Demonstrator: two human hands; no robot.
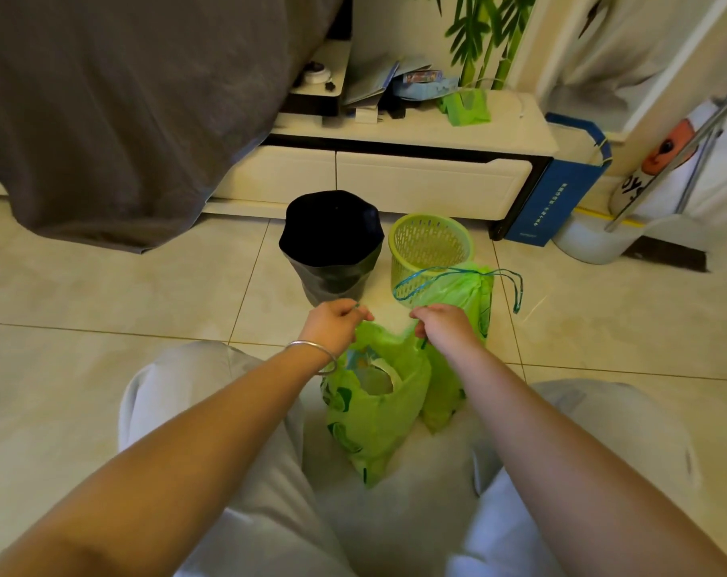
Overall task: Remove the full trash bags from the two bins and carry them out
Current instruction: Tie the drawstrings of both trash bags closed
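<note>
A full green trash bag [374,414] stands on the floor between my knees, its mouth partly open with rubbish showing inside. My left hand [337,324] pinches the bag's drawstring on the left side. My right hand [443,324] grips its rim on the right. Behind it sits a second green trash bag [466,289], cinched, with a blue drawstring loop [516,291] hanging free. Beyond them stand a dark bin [332,243] lined with a black bag and a green lattice bin [430,243] with no bag in it.
A low white cabinet [395,168] runs across the back, cluttered on top. A grey bedspread [124,118] hangs at the left. A blue paper bag [557,193] and a metal stand [686,147] stand at the right. The floor is pale tile.
</note>
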